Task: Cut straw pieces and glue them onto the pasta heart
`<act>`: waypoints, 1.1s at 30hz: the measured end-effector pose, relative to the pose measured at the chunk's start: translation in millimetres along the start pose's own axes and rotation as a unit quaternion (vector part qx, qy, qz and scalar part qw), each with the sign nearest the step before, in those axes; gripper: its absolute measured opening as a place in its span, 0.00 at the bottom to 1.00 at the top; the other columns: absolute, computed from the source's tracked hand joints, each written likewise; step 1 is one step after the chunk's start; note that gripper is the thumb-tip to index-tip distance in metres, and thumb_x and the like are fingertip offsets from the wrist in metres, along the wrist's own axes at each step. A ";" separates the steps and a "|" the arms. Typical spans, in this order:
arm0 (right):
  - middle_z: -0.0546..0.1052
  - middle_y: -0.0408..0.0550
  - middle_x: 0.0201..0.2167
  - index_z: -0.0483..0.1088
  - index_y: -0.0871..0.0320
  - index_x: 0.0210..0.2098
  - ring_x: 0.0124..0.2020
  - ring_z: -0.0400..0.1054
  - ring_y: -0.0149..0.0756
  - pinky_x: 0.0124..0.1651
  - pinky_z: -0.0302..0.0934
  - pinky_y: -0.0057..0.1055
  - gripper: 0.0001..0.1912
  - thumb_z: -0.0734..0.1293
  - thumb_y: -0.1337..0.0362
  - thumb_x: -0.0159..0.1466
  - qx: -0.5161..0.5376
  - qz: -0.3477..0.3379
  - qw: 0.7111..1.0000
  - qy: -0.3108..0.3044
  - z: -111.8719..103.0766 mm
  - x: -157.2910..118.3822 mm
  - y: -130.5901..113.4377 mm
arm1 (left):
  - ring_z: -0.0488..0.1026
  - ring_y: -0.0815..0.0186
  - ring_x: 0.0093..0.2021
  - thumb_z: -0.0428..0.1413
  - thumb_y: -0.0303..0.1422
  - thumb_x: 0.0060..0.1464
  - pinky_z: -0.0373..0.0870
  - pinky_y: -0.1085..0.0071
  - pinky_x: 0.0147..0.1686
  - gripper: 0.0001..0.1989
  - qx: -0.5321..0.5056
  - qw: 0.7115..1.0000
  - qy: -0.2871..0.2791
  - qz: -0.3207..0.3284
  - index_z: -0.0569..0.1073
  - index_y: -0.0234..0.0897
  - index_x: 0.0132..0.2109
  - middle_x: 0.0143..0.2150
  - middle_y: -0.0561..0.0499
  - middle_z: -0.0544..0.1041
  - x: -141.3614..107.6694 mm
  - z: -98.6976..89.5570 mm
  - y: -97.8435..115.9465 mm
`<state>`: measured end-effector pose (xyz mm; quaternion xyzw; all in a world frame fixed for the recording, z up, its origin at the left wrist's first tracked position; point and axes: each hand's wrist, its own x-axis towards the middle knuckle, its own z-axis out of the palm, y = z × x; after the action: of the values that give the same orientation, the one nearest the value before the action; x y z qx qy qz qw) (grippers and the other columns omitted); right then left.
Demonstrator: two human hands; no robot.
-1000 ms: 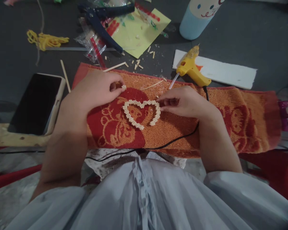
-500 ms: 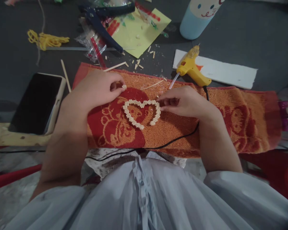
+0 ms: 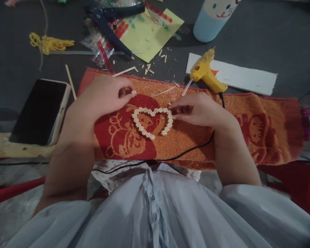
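Note:
My left hand [image 3: 111, 93] is closed in a pinch on a small pale flower-shaped piece [image 3: 134, 92], just above the towel. A heart-shaped outline [image 3: 138, 122] made of similar pale clusters lies on the orange and red towel [image 3: 186, 141], with a gap near its lower point. At the heart's right side, my right hand [image 3: 196, 109] has thumb and fingertips closed on its edge. Behind the right hand, a yellow glue gun [image 3: 205, 72] rests on its side, a clear glue stick poking out toward the towel.
A phone [image 3: 40, 112] lies at left. Toward the back are blue-handled cutters [image 3: 108, 31], yellow paper [image 3: 155, 41], scattered stick pieces [image 3: 147, 69], a yellow cord bundle [image 3: 51, 44], a white strip [image 3: 245, 75] and a blue bottle [image 3: 209, 22]. A black cable [image 3: 186, 151] crosses the towel's front.

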<state>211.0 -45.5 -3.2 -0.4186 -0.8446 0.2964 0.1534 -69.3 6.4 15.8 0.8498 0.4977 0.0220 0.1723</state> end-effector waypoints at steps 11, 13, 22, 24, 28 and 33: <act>0.80 0.46 0.28 0.77 0.57 0.39 0.28 0.70 0.32 0.32 0.60 0.28 0.10 0.67 0.61 0.61 0.001 0.013 1.000 -0.007 -1.2 0.5 -3.0 | 0.75 0.58 0.40 0.50 0.43 0.56 0.67 0.62 0.43 0.14 -0.002 1.000 -0.004 -0.006 0.76 0.45 0.43 0.35 0.50 0.79 -0.5 -2.2 2.3; 0.80 0.46 0.28 0.77 0.57 0.40 0.28 0.70 0.32 0.32 0.60 0.28 0.10 0.67 0.61 0.61 0.000 0.012 1.000 -0.007 -1.0 0.4 -3.0 | 0.75 0.57 0.40 0.51 0.43 0.56 0.66 0.61 0.44 0.13 -0.017 1.000 -0.005 -0.007 0.76 0.45 0.42 0.35 0.50 0.79 -0.1 -1.9 2.2; 0.80 0.46 0.31 0.77 0.56 0.40 0.29 0.71 0.32 0.33 0.60 0.27 0.09 0.67 0.62 0.61 -0.003 0.009 1.000 -0.006 0.1 -0.5 -0.3 | 0.72 0.59 0.44 0.48 0.45 0.58 0.62 0.63 0.48 0.18 -0.037 0.999 -0.012 -0.025 0.74 0.42 0.46 0.38 0.51 0.78 -4.6 -5.9 6.1; 0.80 0.46 0.30 0.77 0.57 0.40 0.29 0.71 0.31 0.34 0.60 0.28 0.10 0.67 0.62 0.61 0.002 0.010 1.000 -0.009 -0.4 -0.3 -0.7 | 0.71 0.60 0.44 0.47 0.46 0.59 0.62 0.62 0.49 0.19 -0.036 0.999 -0.019 -0.028 0.74 0.40 0.48 0.40 0.51 0.78 -5.6 -6.9 7.1; 0.80 0.46 0.30 0.77 0.57 0.40 0.29 0.71 0.32 0.33 0.61 0.28 0.10 0.67 0.61 0.61 0.003 0.015 1.000 -0.012 -1.0 0.3 -1.5 | 0.72 0.59 0.43 0.48 0.46 0.58 0.62 0.63 0.46 0.19 -0.019 0.999 -0.015 -0.034 0.74 0.42 0.47 0.40 0.50 0.78 -4.4 -6.2 6.6; 0.80 0.46 0.31 0.77 0.56 0.40 0.30 0.72 0.33 0.33 0.60 0.28 0.09 0.68 0.61 0.61 -0.009 0.009 1.000 -0.007 -0.1 0.0 -0.9 | 0.71 0.61 0.43 0.45 0.45 0.60 0.61 0.65 0.45 0.20 0.011 0.999 -0.032 -0.020 0.73 0.42 0.50 0.42 0.51 0.77 -4.3 -7.6 6.9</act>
<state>210.4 -45.9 -2.5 -0.4254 -0.8447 0.2926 0.1413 -67.3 1.7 25.7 0.8416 0.5091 -0.0144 0.1795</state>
